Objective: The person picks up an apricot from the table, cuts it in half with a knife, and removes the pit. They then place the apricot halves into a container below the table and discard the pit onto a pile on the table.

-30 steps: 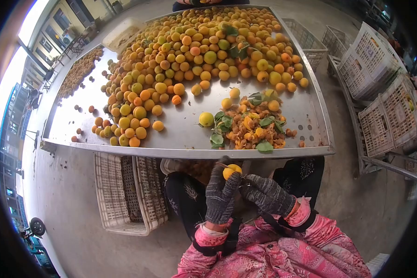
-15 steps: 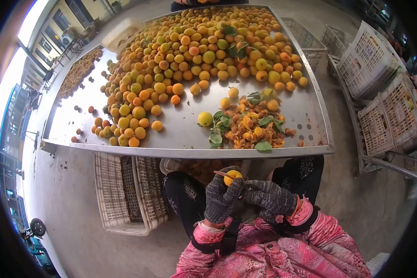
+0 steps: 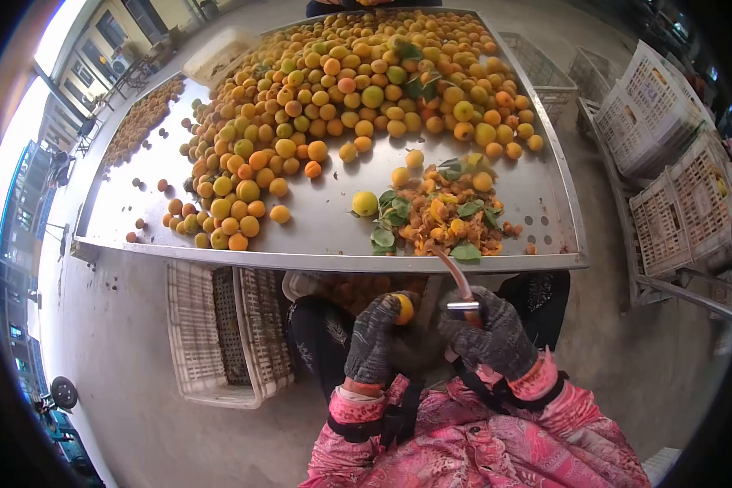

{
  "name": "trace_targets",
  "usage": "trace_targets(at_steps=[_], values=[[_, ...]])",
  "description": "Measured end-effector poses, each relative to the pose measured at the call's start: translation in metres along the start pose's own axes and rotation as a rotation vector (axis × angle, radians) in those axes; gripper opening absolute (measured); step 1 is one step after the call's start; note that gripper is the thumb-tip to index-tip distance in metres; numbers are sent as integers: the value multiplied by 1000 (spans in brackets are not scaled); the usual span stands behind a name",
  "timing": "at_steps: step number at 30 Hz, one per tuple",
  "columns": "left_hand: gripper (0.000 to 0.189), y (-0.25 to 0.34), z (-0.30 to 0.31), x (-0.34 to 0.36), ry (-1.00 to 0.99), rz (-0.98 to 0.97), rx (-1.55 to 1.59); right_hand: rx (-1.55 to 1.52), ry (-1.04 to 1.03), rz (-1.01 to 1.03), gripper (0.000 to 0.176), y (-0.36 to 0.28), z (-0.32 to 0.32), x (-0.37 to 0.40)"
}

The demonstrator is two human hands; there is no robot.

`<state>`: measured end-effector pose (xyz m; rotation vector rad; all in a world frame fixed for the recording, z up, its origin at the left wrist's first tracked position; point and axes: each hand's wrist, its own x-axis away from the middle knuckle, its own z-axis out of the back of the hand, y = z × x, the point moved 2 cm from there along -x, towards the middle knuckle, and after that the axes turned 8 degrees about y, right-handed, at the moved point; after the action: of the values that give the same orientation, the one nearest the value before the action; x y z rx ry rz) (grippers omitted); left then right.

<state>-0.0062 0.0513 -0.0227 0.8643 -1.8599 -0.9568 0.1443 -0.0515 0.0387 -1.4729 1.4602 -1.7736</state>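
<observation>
L hand (image 3: 371,346) grips yellow fruit (image 3: 403,309) at fingertips, prob. to leave its surface exposed; R hand (image 3: 496,337) is closed on curved tool (image 3: 464,307), apart from fruit, prob. for clearance, both nr. table edge (image 3: 333,261) w/ scrap pile (image 3: 443,224) beyond.

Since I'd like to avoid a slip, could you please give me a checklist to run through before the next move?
1. Left hand holding the yellow fruit: ok.
2. Right hand holding the curved tool: ok.
3. Tool apart from the held fruit: ok.
4. Held fruit's cut state: cannot tell, the glove hides much of it.
5. Tool's far end clear of the table: cannot tell, they overlap in view.
6. Scrap pile free of whole fruit: not ok, one whole fruit sits against it.
</observation>
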Motion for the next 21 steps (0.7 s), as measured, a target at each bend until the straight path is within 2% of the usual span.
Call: trace_targets(at_steps=[1,2,3,4,5,7,8,10,14,16,17,19,20,21], values=[[21,3,-6,2,-75,75,32,1,5,4,38,-1,-3,-6],[21,-3,-6,3,-80,75,32,81,-30,177,39,-1,-11,-14],[29,-11,-5,3,-58,38,-34,164,-69,346,40,-3,-15,-19],[38,-17,-3,5,-32,3,-100,300,-133,343,46,-9,-14,-20],[38,-19,0,6,-29,8,-100,299,-135,337,46,-4,-15,-23],[36,-16,1,8,-113,6,-195,292,-197,502,50,4,-18,-32],[36,-18,1,8,-109,6,-194,292,-201,500,50,2,-18,-32],[32,-21,-1,8,-126,-240,-387,322,-223,442,53,-1,-16,-32],[32,-18,-14,17,-35,-251,-374,335,-228,380,53,6,-16,-33],[38,-9,-24,19,14,70,-1,368,-155,335,47,6,-17,-32],[38,-8,-22,18,16,70,0,368,-157,335,47,6,-19,-30],[38,-7,-14,15,130,220,84,425,72,600,40,2,-23,-27],[38,-4,-15,15,136,214,83,421,65,603,40,1,-22,-25],[41,2,-19,17,101,184,205,581,139,755,37,-2,-18,-19]])
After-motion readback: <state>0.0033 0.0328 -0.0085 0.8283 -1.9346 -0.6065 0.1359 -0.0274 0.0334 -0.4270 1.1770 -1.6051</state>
